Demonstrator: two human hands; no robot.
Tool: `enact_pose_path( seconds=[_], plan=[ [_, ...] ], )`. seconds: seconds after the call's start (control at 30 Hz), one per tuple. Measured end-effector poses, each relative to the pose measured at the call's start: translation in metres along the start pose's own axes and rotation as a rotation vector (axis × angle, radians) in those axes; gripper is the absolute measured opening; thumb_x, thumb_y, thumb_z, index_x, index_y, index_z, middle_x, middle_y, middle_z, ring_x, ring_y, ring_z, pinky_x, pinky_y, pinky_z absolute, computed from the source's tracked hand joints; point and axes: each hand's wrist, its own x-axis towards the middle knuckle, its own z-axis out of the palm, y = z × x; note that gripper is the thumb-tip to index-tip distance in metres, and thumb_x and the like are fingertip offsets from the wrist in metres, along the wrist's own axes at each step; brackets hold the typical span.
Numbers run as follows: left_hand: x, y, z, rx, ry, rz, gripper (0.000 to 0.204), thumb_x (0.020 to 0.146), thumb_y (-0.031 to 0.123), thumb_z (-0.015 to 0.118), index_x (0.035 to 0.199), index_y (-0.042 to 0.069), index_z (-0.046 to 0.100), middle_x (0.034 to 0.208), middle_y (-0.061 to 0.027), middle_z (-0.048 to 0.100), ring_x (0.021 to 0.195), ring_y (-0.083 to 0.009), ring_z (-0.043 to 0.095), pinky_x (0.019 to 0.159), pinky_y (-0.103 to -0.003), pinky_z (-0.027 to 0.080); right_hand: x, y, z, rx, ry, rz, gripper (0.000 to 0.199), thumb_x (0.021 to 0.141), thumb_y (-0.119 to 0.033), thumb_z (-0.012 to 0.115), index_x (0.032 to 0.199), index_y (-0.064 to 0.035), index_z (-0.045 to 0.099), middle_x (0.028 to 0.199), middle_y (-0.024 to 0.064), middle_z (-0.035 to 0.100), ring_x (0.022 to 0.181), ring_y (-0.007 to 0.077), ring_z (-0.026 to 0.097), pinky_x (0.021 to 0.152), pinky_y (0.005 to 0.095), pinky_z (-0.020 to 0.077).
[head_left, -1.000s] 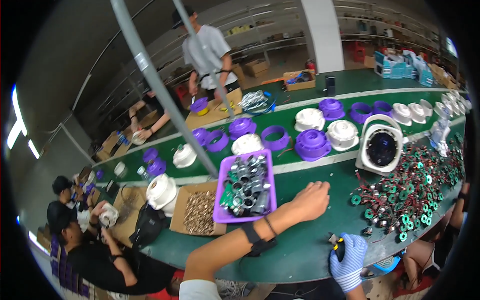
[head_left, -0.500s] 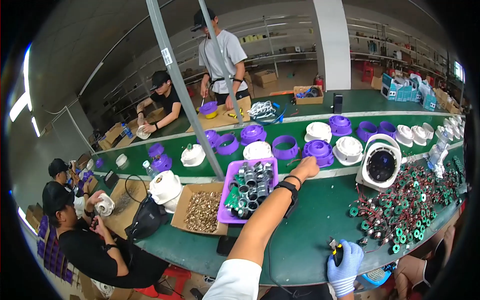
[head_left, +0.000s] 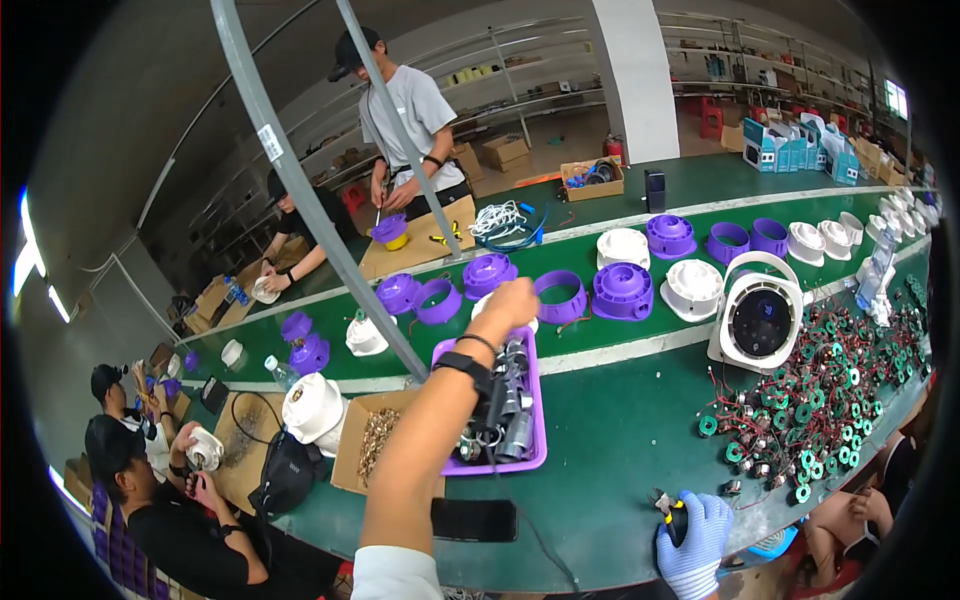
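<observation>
My bare left hand [head_left: 512, 304] reaches over the purple tray to the near side of the conveyor belt, its fingers curled. Behind it a white plastic housing [head_left: 481, 306] is mostly hidden; whether the fingers grip it does not show. A purple ring [head_left: 560, 296] stands just to the right. The purple tray [head_left: 541, 420] under my forearm holds silvery, ring-shaped metal parts [head_left: 516, 436]. My right hand [head_left: 697, 545], in a striped blue-white glove, is closed around yellow-and-black cutting pliers [head_left: 668, 507] above the near bench edge, jaws pointing up and away.
Wired green-ringed parts [head_left: 815, 410] pile up at right, beside a white round-faced device [head_left: 757, 320]. Left of the tray are a carton of small brass-coloured pieces [head_left: 375, 440] and a black phone [head_left: 474, 520]. A metal post [head_left: 300, 185] rises before the belt. Co-workers sit and stand across and leftward.
My left hand has moved left along the belt, from the purple housing to the white one. My view has shifted slightly. The right hand still holds the pliers in about the same place.
</observation>
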Motion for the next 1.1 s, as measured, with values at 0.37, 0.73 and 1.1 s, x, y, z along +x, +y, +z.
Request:
enact_pose_path(
  seconds=[0.37,0.73,1.1],
  plan=[
    [0.074,-0.184,-0.037,0.267,-0.009,-0.427,0.038,0.09,0.023,0.06,0.121,0.003,0.069,0.129,-0.0254,0.063,0.122,-0.0414,0.06,0.103,-0.048,0.05,0.009,-0.007,-0.018,-0.016,-0.185,0.174,0.061,0.074,-0.016,0.076,0.13,-0.003,0.056,0.113,0.0211,0.058,0.11,0.0423,0.052,0.098,0.0521,0.0414],
    [0.167,-0.269,0.027,0.111,-0.05,-0.451,0.024,0.085,0.014,0.061,0.093,0.021,0.083,0.114,-0.0123,0.074,0.106,-0.0332,0.069,0.098,-0.037,0.052,0.016,-0.007,0.002,-0.044,-0.158,0.18,0.053,0.072,-0.015,0.07,0.122,-0.0001,0.059,0.102,0.0141,0.058,0.092,0.0328,0.056,0.085,0.0469,0.0469],
    [0.128,-0.243,-0.048,0.136,0.43,-0.774,0.038,0.088,0.021,0.06,0.115,-0.002,0.07,0.129,-0.0303,0.061,0.119,-0.0423,0.062,0.099,-0.048,0.052,0.006,-0.012,0.021,0.382,0.071,0.684,0.022,0.086,0.003,0.066,0.101,-0.0072,0.053,0.093,0.0013,0.055,0.081,0.0114,0.054,0.064,0.0246,0.0509]
  ],
)
